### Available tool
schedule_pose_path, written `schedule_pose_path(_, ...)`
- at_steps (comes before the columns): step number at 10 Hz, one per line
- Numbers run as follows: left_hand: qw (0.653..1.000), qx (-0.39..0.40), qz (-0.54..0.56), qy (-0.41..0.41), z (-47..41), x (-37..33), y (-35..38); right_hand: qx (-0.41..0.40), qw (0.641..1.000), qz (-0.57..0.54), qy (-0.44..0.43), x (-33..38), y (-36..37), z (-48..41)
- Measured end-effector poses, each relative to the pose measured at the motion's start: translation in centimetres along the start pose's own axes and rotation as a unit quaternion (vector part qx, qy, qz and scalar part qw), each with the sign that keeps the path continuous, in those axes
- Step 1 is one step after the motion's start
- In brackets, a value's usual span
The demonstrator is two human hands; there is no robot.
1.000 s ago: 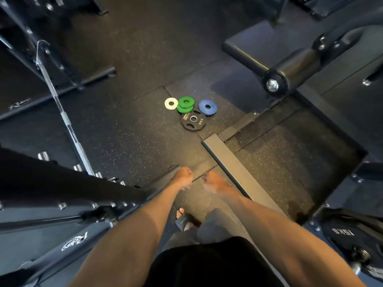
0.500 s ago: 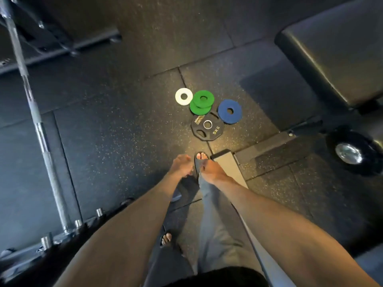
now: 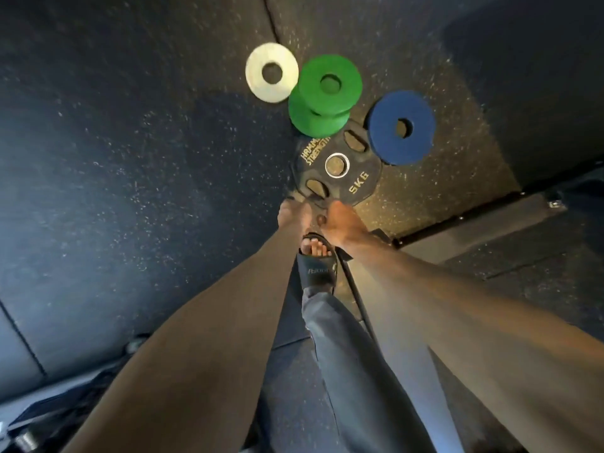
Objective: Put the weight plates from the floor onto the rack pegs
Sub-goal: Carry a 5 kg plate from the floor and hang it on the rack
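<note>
At the black 5 kg plate's [image 3: 338, 166] six o'clock rim, your left hand [image 3: 292, 213] and right hand [image 3: 340, 219], grip impossible to tell.

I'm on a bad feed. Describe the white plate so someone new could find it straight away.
On the dark speckled rubber floor ahead of both hands lies a small cluster of weight plates. The white plate is at its far left, flat on the floor, beside the stacked green plates. It is the only pale one; the others are green, blue or black.
</note>
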State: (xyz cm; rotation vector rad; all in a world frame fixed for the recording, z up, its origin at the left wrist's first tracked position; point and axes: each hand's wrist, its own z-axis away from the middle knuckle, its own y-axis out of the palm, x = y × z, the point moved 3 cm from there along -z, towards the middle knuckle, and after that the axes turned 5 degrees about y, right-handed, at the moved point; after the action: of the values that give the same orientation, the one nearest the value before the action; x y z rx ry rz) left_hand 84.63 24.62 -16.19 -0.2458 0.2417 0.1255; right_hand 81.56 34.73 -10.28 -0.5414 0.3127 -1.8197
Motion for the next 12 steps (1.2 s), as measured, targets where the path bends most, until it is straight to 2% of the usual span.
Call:
schedule_pose_path(1, 0.997, -0.045, 0.053, -0.046, -8.0, 2.2, 1.2, 0.016, 0.999, 0.024, -0.017, -0.1, 3.8, -8.1)
schedule_pose_path(2, 0.995, -0.064, 0.069, -0.033, -11.0, 3.5, 1.8, 0.002, 0.998, 0.054, -0.014, -0.3, 6.4, -12.5)
schedule_pose_path(3, 0.983, -0.061, 0.169, -0.040, -12.3, 6.1, 2.6, -0.028, 0.994, 0.102, 0.002, -0.5, 8.7, -15.7)
schedule_pose_path(5, 0.967, -0.053, 0.232, -0.092, -10.2, 9.5, 3.1, -0.048, 0.991, 0.125, 0.021, -0.5, 8.4, -16.2)
schedule_pose_path(6, 0.971, -0.039, 0.214, -0.095, -7.6, 9.1, 2.7, -0.025, 0.989, 0.143, 0.026, -0.6, 7.9, -15.5)
schedule_pose_path(7, 0.978, -0.034, 0.188, -0.080, -7.7, 9.1, 2.1, -0.042, 0.976, 0.213, -0.012, 0.0, 8.0, -16.2)
schedule_pose_path(8, 0.983, -0.041, 0.169, -0.065, -9.0, 9.0, 1.7, -0.077, 0.960, 0.265, -0.046, 0.2, 8.4, -16.9)
schedule_pose_path(9, 0.983, -0.039, 0.171, -0.061, -11.3, 9.3, 2.0, -0.158, 0.940, 0.290, -0.085, 0.1, 9.7, -17.6)
schedule_pose_path(10, 0.978, -0.034, 0.196, -0.065, -11.7, 9.3, 2.1, -0.204, 0.936, 0.273, -0.083, -0.4, 10.5, -16.9)
schedule_pose_path(12, 0.965, -0.031, 0.246, -0.089, -9.2, 9.0, 2.8, -0.141, 0.977, 0.139, -0.081, -1.4, 7.9, -13.7)
